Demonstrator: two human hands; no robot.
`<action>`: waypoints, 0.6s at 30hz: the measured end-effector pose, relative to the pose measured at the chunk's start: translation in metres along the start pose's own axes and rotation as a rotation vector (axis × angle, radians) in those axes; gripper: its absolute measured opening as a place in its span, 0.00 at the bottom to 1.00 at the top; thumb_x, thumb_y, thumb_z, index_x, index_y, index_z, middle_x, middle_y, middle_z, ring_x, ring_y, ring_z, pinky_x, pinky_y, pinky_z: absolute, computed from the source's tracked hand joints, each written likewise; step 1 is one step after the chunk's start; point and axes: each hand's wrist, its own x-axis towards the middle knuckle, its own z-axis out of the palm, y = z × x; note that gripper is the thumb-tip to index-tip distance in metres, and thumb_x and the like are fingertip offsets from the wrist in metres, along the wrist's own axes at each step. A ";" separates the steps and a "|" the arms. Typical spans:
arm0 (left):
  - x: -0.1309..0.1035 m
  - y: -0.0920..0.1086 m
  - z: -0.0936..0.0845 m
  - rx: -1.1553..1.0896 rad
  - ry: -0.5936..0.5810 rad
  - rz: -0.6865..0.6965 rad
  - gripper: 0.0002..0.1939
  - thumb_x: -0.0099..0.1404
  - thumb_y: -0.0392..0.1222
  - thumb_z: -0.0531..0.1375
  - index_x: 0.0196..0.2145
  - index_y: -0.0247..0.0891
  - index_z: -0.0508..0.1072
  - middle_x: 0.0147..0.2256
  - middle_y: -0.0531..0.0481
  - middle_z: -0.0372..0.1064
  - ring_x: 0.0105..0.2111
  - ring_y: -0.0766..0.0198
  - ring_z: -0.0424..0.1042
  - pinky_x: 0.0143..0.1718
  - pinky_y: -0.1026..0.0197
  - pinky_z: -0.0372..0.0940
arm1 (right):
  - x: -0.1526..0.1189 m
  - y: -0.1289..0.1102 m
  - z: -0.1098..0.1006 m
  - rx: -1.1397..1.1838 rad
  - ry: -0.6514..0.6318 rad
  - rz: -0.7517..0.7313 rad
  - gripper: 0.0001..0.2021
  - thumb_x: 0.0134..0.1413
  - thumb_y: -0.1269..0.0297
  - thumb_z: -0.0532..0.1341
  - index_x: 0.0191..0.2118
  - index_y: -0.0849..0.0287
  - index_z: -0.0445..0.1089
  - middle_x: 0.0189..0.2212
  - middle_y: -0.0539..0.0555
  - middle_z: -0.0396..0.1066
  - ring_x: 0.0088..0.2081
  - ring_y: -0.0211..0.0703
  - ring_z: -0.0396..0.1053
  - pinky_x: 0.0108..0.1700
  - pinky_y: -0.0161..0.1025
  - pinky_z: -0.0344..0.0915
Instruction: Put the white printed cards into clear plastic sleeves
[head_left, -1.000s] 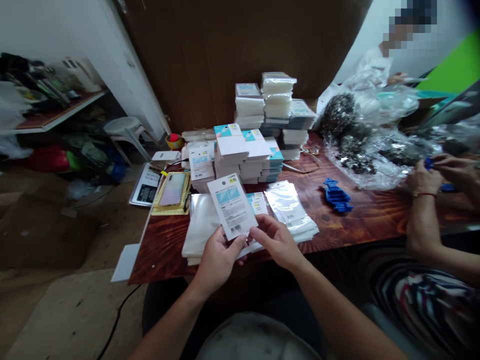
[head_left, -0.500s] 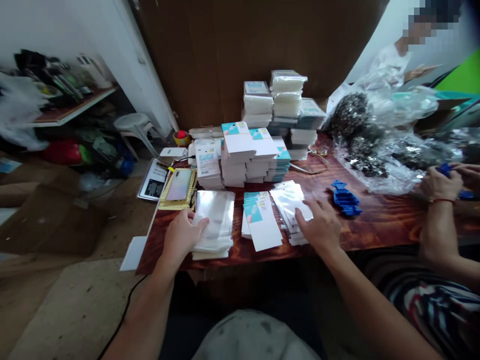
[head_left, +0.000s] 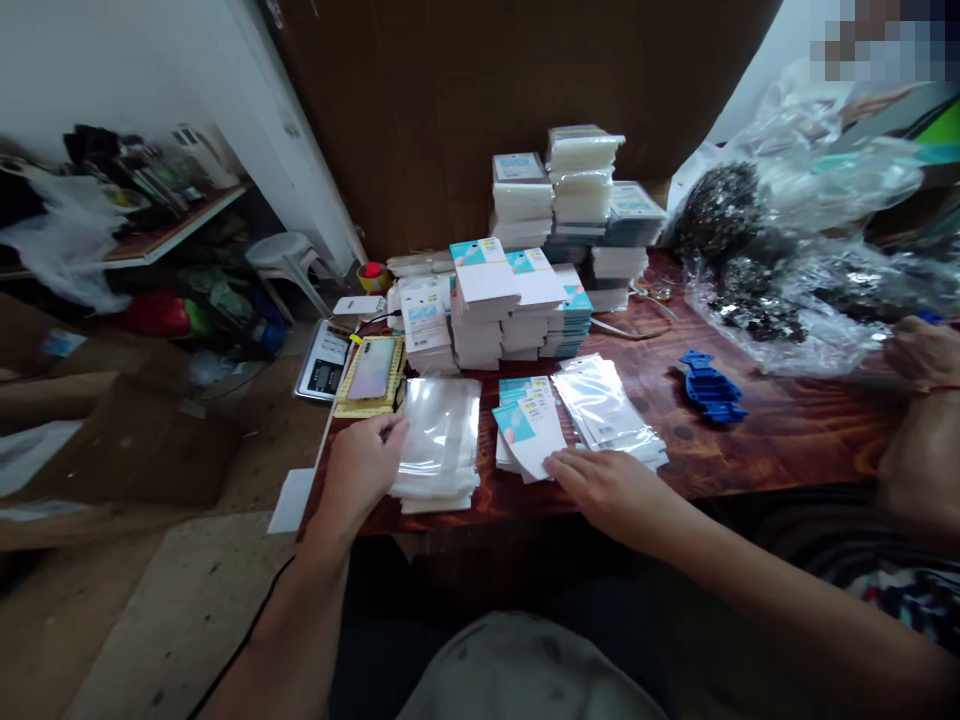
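Note:
My left hand (head_left: 367,455) is at the left edge of a stack of clear plastic bags (head_left: 442,430), its thumb and fingers pinched together on the edge of the top bag. My right hand (head_left: 611,487) grips the lower right corner of a white and teal printed card (head_left: 536,440). That card bends slightly and lies over a fanned pile of similar cards. Just right of the pile, beyond my right hand, lies a stack of filled clear packets (head_left: 604,405).
Tall stacks of cards (head_left: 484,285) and packets (head_left: 581,190) stand at the back. A phone (head_left: 371,368) lies on a yellow pad at left. Right are a blue plastic tray (head_left: 711,387), bags of shiny metal pieces (head_left: 765,295) and a co-worker's arm (head_left: 919,450).
My right hand has moved left from the filled packets to the top card and gripped its corner. My left hand's fingers have closed at the bag stack's edge. The view has shifted slightly.

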 end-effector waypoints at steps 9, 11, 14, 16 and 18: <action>0.000 0.015 0.029 -0.336 0.036 -0.077 0.16 0.62 0.54 0.60 0.30 0.37 0.77 0.29 0.48 0.75 0.29 0.59 0.73 0.32 0.60 0.66 | -0.019 -0.005 -0.011 0.605 0.638 0.807 0.12 0.57 0.54 0.65 0.38 0.58 0.75 0.27 0.52 0.77 0.23 0.43 0.74 0.24 0.35 0.68; 0.001 0.013 0.030 -0.170 0.045 -0.006 0.13 0.63 0.49 0.59 0.35 0.37 0.78 0.34 0.46 0.76 0.35 0.56 0.74 0.39 0.58 0.66 | -0.020 -0.007 -0.005 0.766 0.622 0.855 0.14 0.56 0.52 0.66 0.38 0.59 0.75 0.29 0.54 0.78 0.24 0.44 0.74 0.24 0.36 0.70; 0.004 0.010 0.029 -0.059 0.134 -0.054 0.17 0.62 0.47 0.61 0.45 0.37 0.75 0.34 0.46 0.77 0.36 0.55 0.75 0.41 0.56 0.64 | -0.018 -0.010 0.001 0.857 0.598 0.873 0.15 0.55 0.51 0.66 0.38 0.60 0.76 0.31 0.55 0.79 0.27 0.45 0.75 0.28 0.36 0.73; 0.007 0.008 0.029 -0.069 0.131 -0.081 0.16 0.63 0.48 0.60 0.45 0.37 0.74 0.32 0.46 0.77 0.34 0.55 0.75 0.39 0.57 0.64 | -0.012 -0.014 0.002 0.892 0.595 0.885 0.15 0.54 0.51 0.66 0.37 0.60 0.75 0.31 0.55 0.79 0.28 0.45 0.76 0.28 0.36 0.73; 0.009 0.006 0.031 -0.037 0.098 -0.039 0.14 0.66 0.49 0.56 0.40 0.39 0.76 0.32 0.45 0.77 0.34 0.55 0.75 0.39 0.58 0.64 | 0.000 -0.019 0.002 0.989 0.610 0.908 0.15 0.54 0.50 0.66 0.36 0.59 0.73 0.28 0.54 0.78 0.25 0.44 0.75 0.24 0.35 0.72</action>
